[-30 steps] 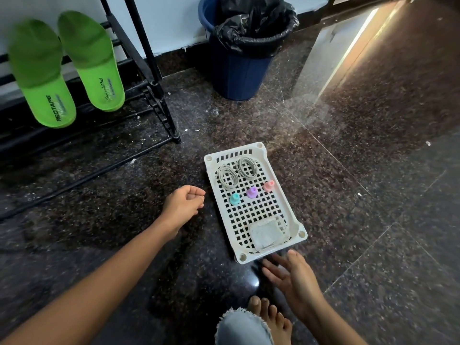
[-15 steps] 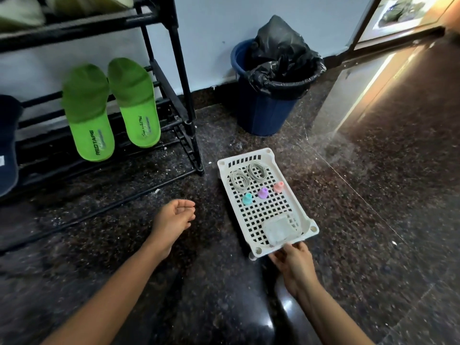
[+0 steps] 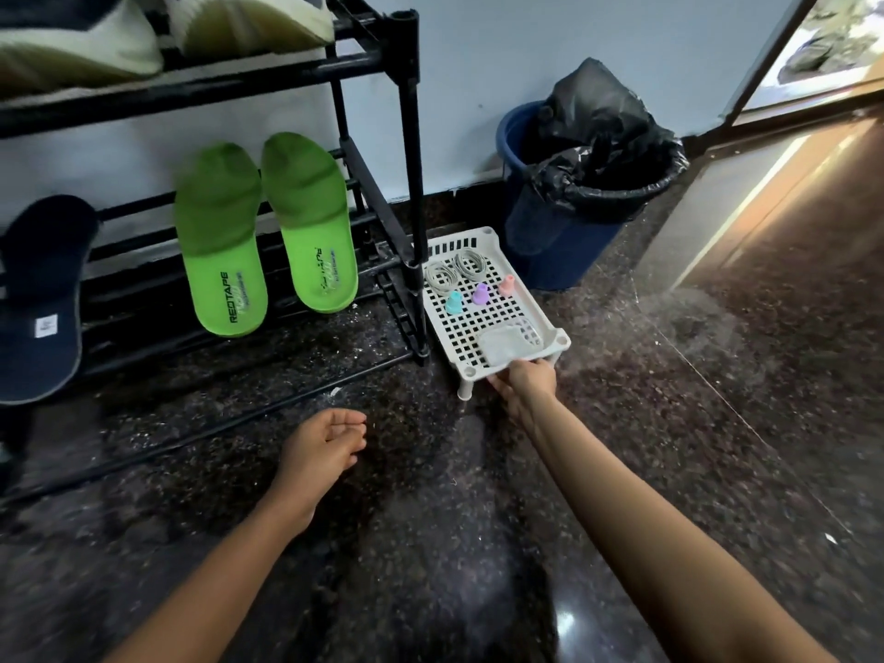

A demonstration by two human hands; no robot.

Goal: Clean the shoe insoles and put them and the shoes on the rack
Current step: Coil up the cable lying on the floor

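Sliding the white tray (image 3: 559,338) forward, your right hand (image 3: 524,382) is clamping its fingers on the near rim. The tray is now sitting just beside the corner post of the rack (image 3: 411,184), no longer well apart. Green insoles (image 3: 225,260) are leaning on the lower shelf, shoes (image 3: 95,45) above them, so likely only tidying is remaining. Your left hand (image 3: 320,447) is hanging loosely curled, empty. The blue bin (image 3: 550,241) is crowding ahead; the floor (image 3: 717,423) rightward is lying open.

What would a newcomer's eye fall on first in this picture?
The bright green insoles catch the eye first, leaning on the lower bars of the black rack at the left. Next comes the white perforated tray on the floor beside the rack, its near edge held by the right hand. Behind it stands a blue bin lined with a black bag.
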